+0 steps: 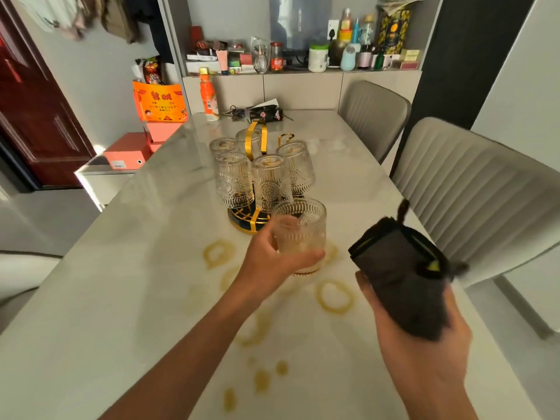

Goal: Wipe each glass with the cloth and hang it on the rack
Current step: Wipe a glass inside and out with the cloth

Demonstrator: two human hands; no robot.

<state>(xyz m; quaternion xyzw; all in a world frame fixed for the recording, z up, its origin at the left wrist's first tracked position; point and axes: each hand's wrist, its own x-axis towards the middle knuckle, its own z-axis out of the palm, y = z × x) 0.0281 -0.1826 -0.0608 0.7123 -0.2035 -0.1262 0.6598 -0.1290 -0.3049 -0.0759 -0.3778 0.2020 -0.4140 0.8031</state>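
Observation:
My left hand [269, 262] grips an upright embossed glass [300, 228] with a gold base, just in front of the rack. My right hand [424, 338] holds a folded dark grey cloth [397, 277] with yellow-green trim, to the right of the glass and apart from it. The gold wire rack [257, 140] on its dark round base [245, 221] stands mid-table. Several embossed glasses [235, 180] hang upside down on it. One gold peg [286, 137] at the back right shows bare.
The pale marble table [127, 298] carries brown ring stains [335, 297] and drips near my arms. An orange bottle [209, 98], keys and a dark pouch [266, 113] lie at the far end. Two padded chairs [472, 189] stand along the right side.

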